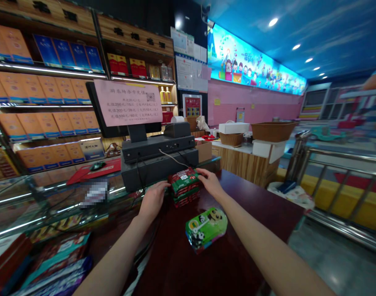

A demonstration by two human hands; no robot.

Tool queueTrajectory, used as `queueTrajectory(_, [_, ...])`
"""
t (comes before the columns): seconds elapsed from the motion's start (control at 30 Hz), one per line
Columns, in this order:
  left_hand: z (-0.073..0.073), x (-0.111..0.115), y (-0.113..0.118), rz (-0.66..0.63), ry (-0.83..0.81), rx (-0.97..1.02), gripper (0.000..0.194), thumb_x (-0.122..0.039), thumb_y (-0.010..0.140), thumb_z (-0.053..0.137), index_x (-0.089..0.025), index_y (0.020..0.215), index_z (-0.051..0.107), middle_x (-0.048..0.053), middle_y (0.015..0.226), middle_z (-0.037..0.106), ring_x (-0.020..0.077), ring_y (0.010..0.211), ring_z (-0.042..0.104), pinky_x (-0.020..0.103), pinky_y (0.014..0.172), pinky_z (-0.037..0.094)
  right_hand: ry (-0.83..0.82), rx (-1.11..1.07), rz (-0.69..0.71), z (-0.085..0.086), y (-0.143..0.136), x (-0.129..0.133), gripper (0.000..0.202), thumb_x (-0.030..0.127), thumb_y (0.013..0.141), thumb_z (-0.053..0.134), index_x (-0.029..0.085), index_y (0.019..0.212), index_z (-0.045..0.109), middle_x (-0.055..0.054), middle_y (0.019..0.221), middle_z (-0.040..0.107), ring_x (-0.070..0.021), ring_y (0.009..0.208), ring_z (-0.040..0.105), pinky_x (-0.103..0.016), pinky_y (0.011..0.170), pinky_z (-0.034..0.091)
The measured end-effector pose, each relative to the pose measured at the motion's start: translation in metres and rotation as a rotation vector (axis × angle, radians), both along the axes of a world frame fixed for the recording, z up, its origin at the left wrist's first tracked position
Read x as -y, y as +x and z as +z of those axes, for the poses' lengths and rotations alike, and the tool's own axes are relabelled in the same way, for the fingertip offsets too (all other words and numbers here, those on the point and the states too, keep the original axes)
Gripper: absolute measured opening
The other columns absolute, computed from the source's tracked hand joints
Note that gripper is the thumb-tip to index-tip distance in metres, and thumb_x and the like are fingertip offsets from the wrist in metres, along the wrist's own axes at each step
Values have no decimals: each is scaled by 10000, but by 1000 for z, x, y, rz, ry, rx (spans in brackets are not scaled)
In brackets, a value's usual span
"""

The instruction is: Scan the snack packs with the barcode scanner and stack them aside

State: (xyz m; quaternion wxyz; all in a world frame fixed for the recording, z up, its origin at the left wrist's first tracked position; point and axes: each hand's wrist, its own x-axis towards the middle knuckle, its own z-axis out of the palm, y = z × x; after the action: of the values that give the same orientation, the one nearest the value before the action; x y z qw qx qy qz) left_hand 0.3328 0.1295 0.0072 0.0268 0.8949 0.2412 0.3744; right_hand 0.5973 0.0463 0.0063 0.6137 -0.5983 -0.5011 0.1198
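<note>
A small stack of red-and-green snack packets (184, 185) lies on the dark wooden counter, just in front of the cash register base. My left hand (153, 197) presses its fingertips to the stack's left side. At the upper right corner, my right hand (210, 181) has its fingers curled against the top packet. The two hands hold the stack between them. Nearer to me, between my forearms, a bright green panda-print packet (205, 227) lies flat, touched by neither hand.
A register screen (129, 105) with a pink paper sign stands behind the stack. Teal and purple packets (56, 263) lie at lower left by the glass case (114, 197). Wicker baskets (231, 139) sit on a farther counter. A metal railing (344, 172) runs at right.
</note>
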Motion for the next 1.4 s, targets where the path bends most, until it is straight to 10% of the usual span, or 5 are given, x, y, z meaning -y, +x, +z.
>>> queueTrajectory(0.43, [14,14,-65,100,-35,-60,359,-74,892,417,-217,1063,699,56,1149,738,202,1058,696,371,994,529,7,198,23,15,-51,12,370,228,822,571,207,1142,756,-72,1159,758,-254,1092,677,-426,1043,463])
queueTrajectory(1.4, [3,39,-270,504,-277,-288,374,-130,888,443,-222,1131,711,67,1145,756,214,1083,700,307,970,500,-130,194,402,-29,-230,-19,363,191,822,571,192,1144,738,-73,1148,761,-223,1104,687,-407,1059,474])
